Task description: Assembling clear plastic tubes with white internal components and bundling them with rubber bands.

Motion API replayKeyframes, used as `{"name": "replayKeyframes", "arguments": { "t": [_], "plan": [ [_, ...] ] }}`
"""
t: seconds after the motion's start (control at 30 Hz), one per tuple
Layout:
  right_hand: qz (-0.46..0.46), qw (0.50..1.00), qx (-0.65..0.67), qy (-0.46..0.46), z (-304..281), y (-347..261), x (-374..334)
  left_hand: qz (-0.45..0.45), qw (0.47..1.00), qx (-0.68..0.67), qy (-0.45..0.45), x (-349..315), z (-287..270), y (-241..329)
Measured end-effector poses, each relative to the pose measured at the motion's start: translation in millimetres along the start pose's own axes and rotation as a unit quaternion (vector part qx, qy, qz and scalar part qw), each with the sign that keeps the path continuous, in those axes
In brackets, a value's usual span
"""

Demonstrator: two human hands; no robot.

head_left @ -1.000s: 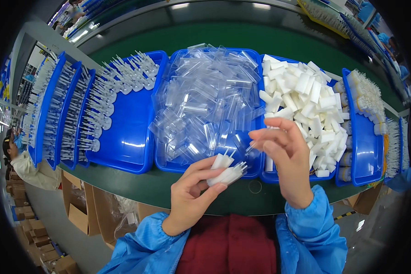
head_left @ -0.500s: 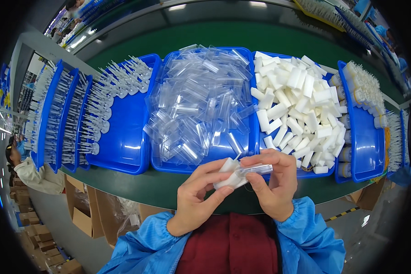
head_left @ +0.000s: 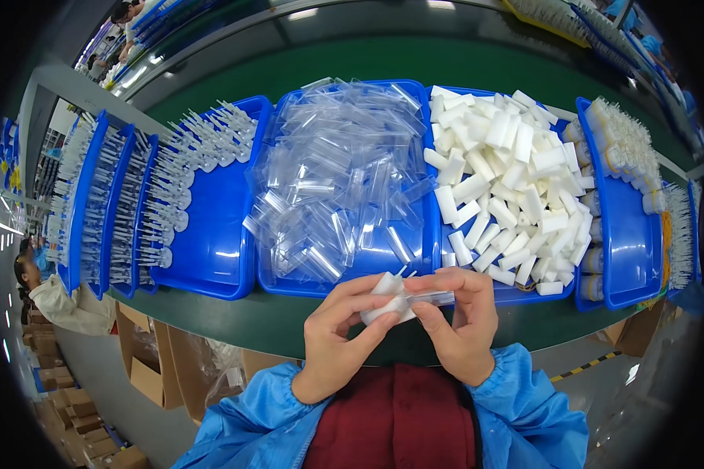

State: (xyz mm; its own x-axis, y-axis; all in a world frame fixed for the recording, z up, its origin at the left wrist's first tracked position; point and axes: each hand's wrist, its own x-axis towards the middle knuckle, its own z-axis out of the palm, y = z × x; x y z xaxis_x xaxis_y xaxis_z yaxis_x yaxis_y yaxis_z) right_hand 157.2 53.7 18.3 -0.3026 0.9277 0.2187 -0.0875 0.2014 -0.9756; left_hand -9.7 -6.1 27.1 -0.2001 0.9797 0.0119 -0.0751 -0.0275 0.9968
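My left hand (head_left: 332, 336) is closed round a white piece (head_left: 383, 313) with a thin stem poking up from its far end, just in front of the middle tray. Between the thumb and fingers of my right hand (head_left: 463, 332) is a clear plastic sleeve (head_left: 436, 298). The sleeve's left end meets the white piece; my fingers hide how far one sits round the other. Beyond my hands lies a heap of loose clear plastic sleeves (head_left: 328, 168), and right of it a heap of white blocks (head_left: 516, 168), some with a rounded side.
Clear sleeves fill a blue tray (head_left: 432, 250). At left, another blue tray (head_left: 215, 227) holds rows of upright white stemmed parts, with more trays stacked beside it. A tray of bundled white parts (head_left: 630, 250) stands right. Cardboard boxes (head_left: 152, 367) sit below the table; a co-worker's sleeve (head_left: 66, 305) shows far left.
My right hand has shifted slightly left and down with the clear sleeve, closer to my left hand. The white piece stays in my left hand.
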Motion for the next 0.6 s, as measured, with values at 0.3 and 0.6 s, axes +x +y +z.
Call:
{"name": "replayKeyframes", "arguments": {
  "t": [0.3, 0.6],
  "plan": [
    [-0.011, 0.999, 0.044, -0.017, -5, -8, 12, 0.012, 0.999, -0.029, -0.021, 0, -2, 4],
    [0.144, 0.983, 0.084, -0.076, -20, -24, 26, 0.012, 0.999, 0.051, 0.011, 1, -2, 4]
  ]
}}
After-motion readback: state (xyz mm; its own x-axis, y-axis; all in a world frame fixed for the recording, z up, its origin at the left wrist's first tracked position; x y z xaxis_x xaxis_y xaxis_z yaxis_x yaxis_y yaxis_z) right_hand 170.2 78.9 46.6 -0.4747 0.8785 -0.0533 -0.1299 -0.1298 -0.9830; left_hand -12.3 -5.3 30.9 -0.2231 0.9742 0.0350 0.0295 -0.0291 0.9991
